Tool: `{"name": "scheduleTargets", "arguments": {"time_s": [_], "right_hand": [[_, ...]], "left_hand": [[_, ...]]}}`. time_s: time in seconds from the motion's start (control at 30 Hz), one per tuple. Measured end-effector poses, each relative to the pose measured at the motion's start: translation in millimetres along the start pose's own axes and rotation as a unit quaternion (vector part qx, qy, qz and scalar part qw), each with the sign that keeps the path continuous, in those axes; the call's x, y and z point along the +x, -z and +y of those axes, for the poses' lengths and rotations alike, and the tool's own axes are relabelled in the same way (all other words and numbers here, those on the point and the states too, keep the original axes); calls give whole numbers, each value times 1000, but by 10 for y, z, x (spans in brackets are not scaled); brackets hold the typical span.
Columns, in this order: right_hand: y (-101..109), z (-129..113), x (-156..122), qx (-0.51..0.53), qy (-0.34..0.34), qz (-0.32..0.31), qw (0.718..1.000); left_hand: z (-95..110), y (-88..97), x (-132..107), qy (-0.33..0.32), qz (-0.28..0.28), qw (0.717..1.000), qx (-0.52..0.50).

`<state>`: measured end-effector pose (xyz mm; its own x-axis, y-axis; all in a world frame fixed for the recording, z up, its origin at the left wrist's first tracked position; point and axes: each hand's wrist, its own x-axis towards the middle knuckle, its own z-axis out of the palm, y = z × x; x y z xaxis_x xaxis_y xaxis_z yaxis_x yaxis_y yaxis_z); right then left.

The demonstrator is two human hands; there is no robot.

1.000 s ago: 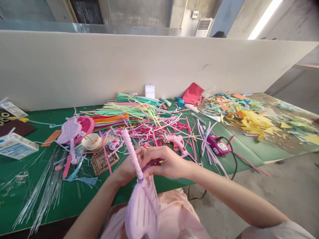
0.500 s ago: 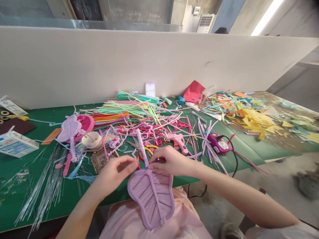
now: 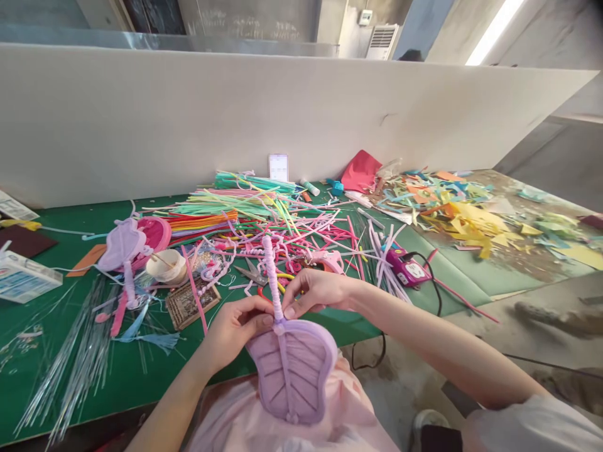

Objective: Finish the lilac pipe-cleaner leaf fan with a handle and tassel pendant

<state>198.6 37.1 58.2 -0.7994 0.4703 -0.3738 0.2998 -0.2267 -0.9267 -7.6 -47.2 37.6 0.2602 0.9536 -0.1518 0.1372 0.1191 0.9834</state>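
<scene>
A lilac fan (image 3: 296,370) made of fuzzy pipe cleaners, with dark ribs across its leaf-shaped face, rests against my lap. Its coiled handle (image 3: 271,270) points up and away from me. At the joint of handle and face, my left hand (image 3: 240,329) pinches the fan from the left side. Opposite it, my right hand (image 3: 318,292) has thumb and fingers closed on the handle's lower end. Behind the hands lie scissors (image 3: 252,274) and a pink glue gun (image 3: 330,260), partly hidden by the right hand.
Bundles of coloured pipe cleaners (image 3: 245,204) cover the table's middle. Another lilac fan (image 3: 122,242), a white cup (image 3: 167,267) and thin wires (image 3: 80,358) lie left. On the right are a purple power socket (image 3: 407,268) and paper scraps (image 3: 461,220). A white partition (image 3: 235,113) stands behind.
My left hand has moved in and closed on the fan beside the handle's base. The fan has turned slightly, its handle now more upright. The right hand stays at the joint.
</scene>
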Motion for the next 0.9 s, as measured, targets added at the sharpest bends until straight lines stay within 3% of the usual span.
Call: {"name": "scheduleTargets", "arguments": {"time_s": [0.13,0.23,0.43,0.6,0.73,0.9], "right_hand": [[-69,84,12,-9,63,-12,998],[-129,157,-5,-16,94,-6,995],[-199,250,4,12,172,31,985],[-196,279,-19,-52,193,104,974],[-279,229,-65,-104,208,156,960],[-458,196,-67,-165,189,268,930]], "left_hand": [[-96,4,39,-9,-19,999,-37],[-182,-40,41,-20,2,998,-59],[-241,-58,86,-45,75,995,-37],[-41,-88,-124,-54,189,976,95],[148,-273,-405,35,95,983,152],[198,-499,-498,72,120,964,228]]}}
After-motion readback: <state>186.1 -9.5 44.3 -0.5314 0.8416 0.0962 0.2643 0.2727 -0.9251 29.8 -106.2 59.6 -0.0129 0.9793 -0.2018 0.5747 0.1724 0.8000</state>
